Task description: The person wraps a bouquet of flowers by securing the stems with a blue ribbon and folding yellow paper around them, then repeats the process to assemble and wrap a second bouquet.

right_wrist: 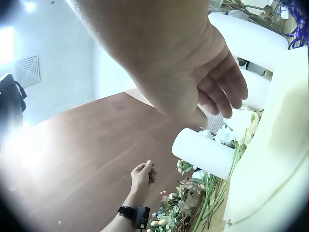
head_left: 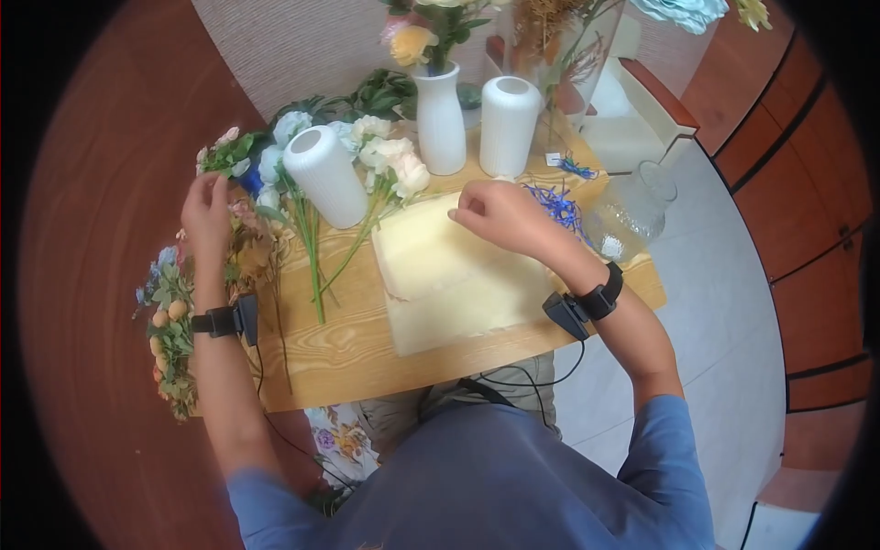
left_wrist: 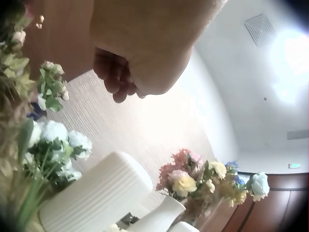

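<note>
My left hand (head_left: 206, 215) is raised over the flowers at the table's left side, fingers loosely bent, holding nothing; in the left wrist view the hand (left_wrist: 140, 58) hangs above a ribbed white vase (left_wrist: 99, 193). Over the pale yellow paper (head_left: 440, 312), my right hand (head_left: 504, 215) hovers with loosely curled fingers and nothing in them. Between the hands stands the ribbed vase (head_left: 325, 179), slightly tilted in the head view. Cream flowers (head_left: 396, 165) and light blue flowers (head_left: 271, 165) lie beside it, their green stems (head_left: 310, 252) pointing toward the table's front.
A slim white vase (head_left: 442, 124) holds flowers; another ribbed vase (head_left: 509, 128) stands right of it. Blue shredded strips (head_left: 557, 209) and a clear glass vase (head_left: 632, 215) are at the right edge. Mixed flowers (head_left: 170, 321) line the left edge. An armchair (head_left: 632, 128) stands behind.
</note>
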Tool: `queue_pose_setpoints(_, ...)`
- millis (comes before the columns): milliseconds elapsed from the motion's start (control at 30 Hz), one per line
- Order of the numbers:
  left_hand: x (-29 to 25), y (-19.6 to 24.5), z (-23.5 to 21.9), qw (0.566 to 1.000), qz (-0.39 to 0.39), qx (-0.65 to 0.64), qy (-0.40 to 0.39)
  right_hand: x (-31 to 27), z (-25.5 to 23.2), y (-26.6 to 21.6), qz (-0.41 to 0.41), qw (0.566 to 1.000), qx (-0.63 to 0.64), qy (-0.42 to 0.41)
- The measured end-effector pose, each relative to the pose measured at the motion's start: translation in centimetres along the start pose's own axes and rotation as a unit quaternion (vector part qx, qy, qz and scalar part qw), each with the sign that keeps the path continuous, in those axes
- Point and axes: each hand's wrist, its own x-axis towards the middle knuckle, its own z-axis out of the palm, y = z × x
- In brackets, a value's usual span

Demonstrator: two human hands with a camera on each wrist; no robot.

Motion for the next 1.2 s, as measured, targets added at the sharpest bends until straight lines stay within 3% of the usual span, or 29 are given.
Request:
queue_pose_setpoints(67,0.0,2.7,1.2,0.989,-0.101,-0.015,-0.106,-0.6,0.3,0.9,-0.002,1.0,-0.011,-0.017)
queue_pose_setpoints(167,-0.2,5.8,3.8,0.987,-0.093,-0.079,-0.106,-1.2,0.4,2.2,0.023,0.998,-0.045,-0.042)
queue_pose_setpoints(200,0.0,5.9,4.5,0.977,-0.105,-0.101,-0.157,-1.3,0.6,2.8,0.016,0.998,-0.047,-0.041)
queue_pose_setpoints(233,-0.1,6.2,5.7,0.977,-0.102,-0.102,-0.16,-1.4,0.8,3.4,0.009,0.998,-0.05,-0.039)
queue_pose_setpoints(300,-0.6,7.6,7.7,0.98,-0.047,-0.159,-0.113,-1.5,1.3,4.4,0.012,0.998,-0.045,-0.04)
queue_pose_setpoints(367,-0.7,10.4,8.9,0.973,-0.077,-0.174,-0.131,-1.1,2.1,5.3,0.003,0.998,-0.04,-0.044)
queue_pose_setpoints(533,-0.9,14.3,14.4,0.962,-0.023,-0.165,-0.218,-0.4,4.2,7.2,-0.02,0.994,-0.005,-0.103)
queue_pose_setpoints(600,-0.6,16.0,16.7,0.955,-0.037,-0.156,-0.249,0.0,5.2,8.0,-0.016,0.99,-0.016,-0.141)
queue_pose_setpoints(700,0.3,15.7,21.9,0.962,-0.052,-0.109,-0.243,0.2,6.0,8.7,-0.043,0.985,-0.048,-0.159)
queue_pose_setpoints(767,1.2,16.1,24.1,0.944,-0.142,-0.183,-0.234,0.2,6.5,9.1,-0.06,0.985,-0.044,-0.157)
queue_pose_setpoints(800,1.6,16.7,24.0,0.945,-0.145,-0.181,-0.229,0.2,6.4,9.0,-0.049,0.986,-0.041,-0.157)
queue_pose_setpoints(867,3.0,18.2,23.4,0.878,-0.218,-0.281,-0.319,0.5,6.5,9.3,-0.041,0.986,-0.026,-0.158)
queue_pose_setpoints(900,3.2,18.1,23.9,0.879,-0.223,-0.28,-0.315,0.6,6.4,9.4,-0.045,0.985,-0.027,-0.163)
queue_pose_setpoints(967,3.9,17.4,25.1,0.837,-0.236,-0.353,-0.346,0.6,6.2,9.1,-0.03,0.985,-0.006,-0.168)
queue_pose_setpoints(1033,4.5,18.1,24.7,0.834,-0.273,-0.355,-0.324,0.8,6.0,8.8,-0.023,0.983,-0.007,-0.184)
queue_pose_setpoints(1200,5.8,17.7,26.6,0.85,-0.257,-0.351,-0.297,0.6,6.0,8.6,-0.009,0.984,0.006,-0.177)
